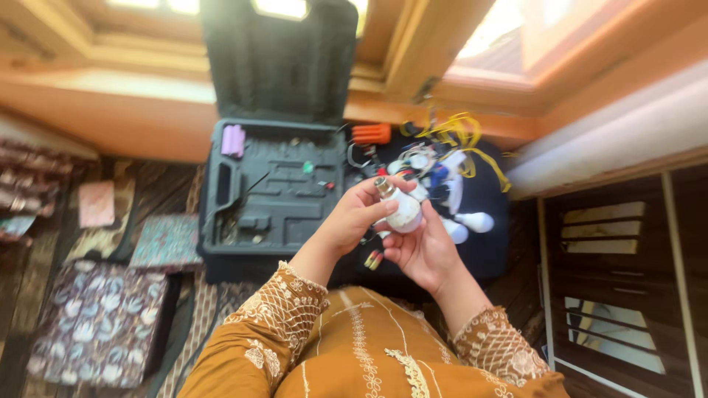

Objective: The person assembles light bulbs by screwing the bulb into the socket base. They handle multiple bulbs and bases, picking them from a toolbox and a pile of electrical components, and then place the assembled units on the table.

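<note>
Sunlit wooden window frames run along the far side, and below them an open black tool case sits on the floor, lid propped up against the sill. Right of the case, a dark cloth carries a jumble of white bulb parts, with yellow wires looping over the far edge and an orange piece beside them. Now to the hands: both meet just in front of the case, over the near edge of that cloth. The left hand curls its fingers around the upper part of a white LED bulb, thumb near the metal screw base that points up and left. The right hand cups the bulb's round dome from beneath, fingers partly closed on it. Patterned fabric pieces lie off to the left. Embroidered mustard sleeves frame the near view.
</note>
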